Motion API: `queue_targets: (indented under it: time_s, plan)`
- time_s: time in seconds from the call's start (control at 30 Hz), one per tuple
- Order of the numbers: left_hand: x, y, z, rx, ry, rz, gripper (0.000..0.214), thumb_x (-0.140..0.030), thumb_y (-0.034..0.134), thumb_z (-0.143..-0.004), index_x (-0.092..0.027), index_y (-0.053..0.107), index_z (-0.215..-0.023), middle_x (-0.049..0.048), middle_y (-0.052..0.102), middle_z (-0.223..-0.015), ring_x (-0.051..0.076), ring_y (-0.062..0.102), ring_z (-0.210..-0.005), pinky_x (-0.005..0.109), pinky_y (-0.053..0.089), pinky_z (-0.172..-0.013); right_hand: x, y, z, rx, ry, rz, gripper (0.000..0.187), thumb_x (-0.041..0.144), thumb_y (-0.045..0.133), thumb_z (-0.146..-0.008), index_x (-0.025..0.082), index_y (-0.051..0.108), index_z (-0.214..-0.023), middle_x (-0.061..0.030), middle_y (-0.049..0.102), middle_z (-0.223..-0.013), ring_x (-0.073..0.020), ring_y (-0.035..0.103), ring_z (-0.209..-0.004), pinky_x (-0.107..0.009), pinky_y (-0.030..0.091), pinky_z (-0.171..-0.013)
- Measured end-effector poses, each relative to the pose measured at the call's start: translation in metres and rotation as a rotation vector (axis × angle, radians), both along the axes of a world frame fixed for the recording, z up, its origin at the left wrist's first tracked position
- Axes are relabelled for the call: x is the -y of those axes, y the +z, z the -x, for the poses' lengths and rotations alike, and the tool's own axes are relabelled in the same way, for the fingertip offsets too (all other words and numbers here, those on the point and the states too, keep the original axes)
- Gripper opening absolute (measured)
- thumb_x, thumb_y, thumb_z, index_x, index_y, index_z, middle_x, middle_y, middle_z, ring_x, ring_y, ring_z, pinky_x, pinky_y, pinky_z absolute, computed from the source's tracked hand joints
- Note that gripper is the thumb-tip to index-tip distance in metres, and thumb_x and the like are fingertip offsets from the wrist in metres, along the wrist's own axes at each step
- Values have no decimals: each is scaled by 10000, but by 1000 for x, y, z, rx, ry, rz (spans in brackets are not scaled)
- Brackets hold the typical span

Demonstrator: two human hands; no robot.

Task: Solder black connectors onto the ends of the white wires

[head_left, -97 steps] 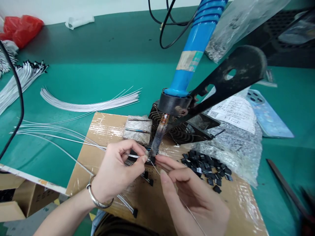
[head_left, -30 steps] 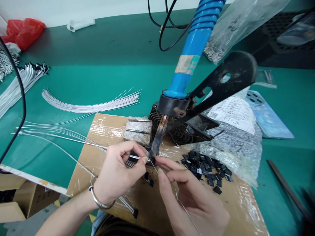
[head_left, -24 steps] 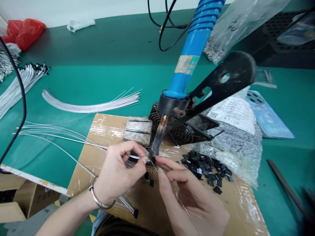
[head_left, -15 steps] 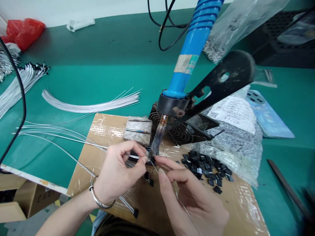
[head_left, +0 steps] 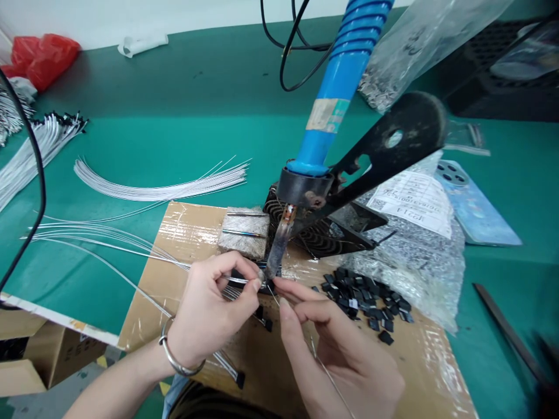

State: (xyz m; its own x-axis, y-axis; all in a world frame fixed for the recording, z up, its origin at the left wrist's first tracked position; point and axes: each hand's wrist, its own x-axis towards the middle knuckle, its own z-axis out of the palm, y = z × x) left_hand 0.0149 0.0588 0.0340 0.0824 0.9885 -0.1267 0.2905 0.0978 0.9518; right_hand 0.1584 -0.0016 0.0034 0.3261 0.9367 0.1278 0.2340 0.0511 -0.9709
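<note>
I have the left hand (head_left: 209,308) and the right hand (head_left: 336,343) drawn in close, their fingertips nearly meeting at the tip of the soldering iron (head_left: 279,244). The left hand clamps several thin white wires (head_left: 131,247) between thumb and forefinger, with their ends right beside the iron's tip. From here I cannot tell whether they touch it. The right hand pinches a single thin wire (head_left: 329,378) between thumb and fingers, and that wire runs down past its palm. A small black connector (head_left: 271,286) sits just below the tip, partly hidden by my fingers.

The iron stands in a black metal stand (head_left: 303,186) over a taped cardboard sheet (head_left: 192,233). Just behind its tip lies a grey fibrous block (head_left: 242,233) with two metal pins on it. To the iron's right are a heap of small black parts (head_left: 362,299) and a bubble-wrap bag (head_left: 414,273). To its left, a curved bundle of white wires (head_left: 161,183) lies on the green worktop (head_left: 174,87).
</note>
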Motion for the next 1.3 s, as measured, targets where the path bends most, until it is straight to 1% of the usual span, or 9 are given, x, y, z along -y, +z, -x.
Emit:
queue_targets:
  time_s: [0.13, 0.23, 0.4, 0.5, 0.6, 0.8, 1.07, 1.3]
  plan:
    - [0, 0, 0, -33, 4, -16, 95, -128, 668, -801, -181, 695, -727, 41, 794, -776, 167, 707, -717, 248, 517, -651, 0, 0, 0, -1, -1, 5, 165, 221, 777, -925, 234, 704, -777, -96, 852, -1095, -273, 833, -964, -384, 674, -896]
    - [0, -1, 0, -59, -5, -14, 96, -148, 660, -815, -182, 694, -732, 42, 787, -770, 173, 694, -711, 264, 509, -649, -1, 0, 0, 21, 1, 9, 171, 243, 778, -925, 237, 702, -771, -93, 856, -1076, -273, 835, -950, -380, 678, -878]
    - [3, -6, 0, -108, 1, -4, 114, -210, 633, -838, -190, 691, -742, 56, 795, -794, 201, 691, -727, 295, 475, -620, -1, -3, 2, 50, -28, -4, 195, 234, 746, -944, 223, 690, -757, -105, 857, -1038, -233, 832, -919, -311, 667, -836]
    - [4, -7, 0, -131, 3, -6, 116, -217, 625, -833, -192, 681, -735, 57, 796, -802, 195, 681, -702, 293, 434, -585, -1, -4, 3, 55, -31, 3, 200, 232, 742, -946, 233, 681, -755, -73, 857, -1043, -193, 828, -904, -264, 644, -837]
    - [5, -7, 0, -141, 5, -7, 120, -214, 623, -831, -192, 677, -726, 54, 795, -801, 180, 659, -665, 287, 407, -561, 0, -4, 3, 57, -24, -1, 195, 214, 738, -944, 245, 679, -762, -46, 855, -1038, -177, 824, -906, -256, 628, -843]
    - [4, -4, -1, -130, 0, -20, 119, -198, 621, -825, -190, 676, -720, 58, 797, -801, 193, 687, -706, 280, 417, -564, -2, -4, 3, 45, -15, -30, 171, 199, 745, -936, 260, 686, -788, 2, 851, -1044, -145, 817, -912, -223, 612, -830]
    - [2, -1, 0, -99, -1, -71, 129, -155, 630, -819, -187, 680, -704, 46, 786, -757, 174, 658, -689, 256, 458, -593, -3, -4, 4, 78, -18, -61, 171, 186, 743, -930, 255, 689, -784, -11, 853, -1024, -154, 816, -905, -241, 618, -836]
    - [2, 0, -1, -89, -1, -77, 132, -150, 638, -818, -180, 690, -701, 42, 780, -740, 159, 645, -666, 240, 438, -566, -1, -3, 2, 120, -11, -64, 173, 201, 752, -926, 232, 688, -769, -89, 857, -1005, -208, 827, -875, -300, 663, -785]
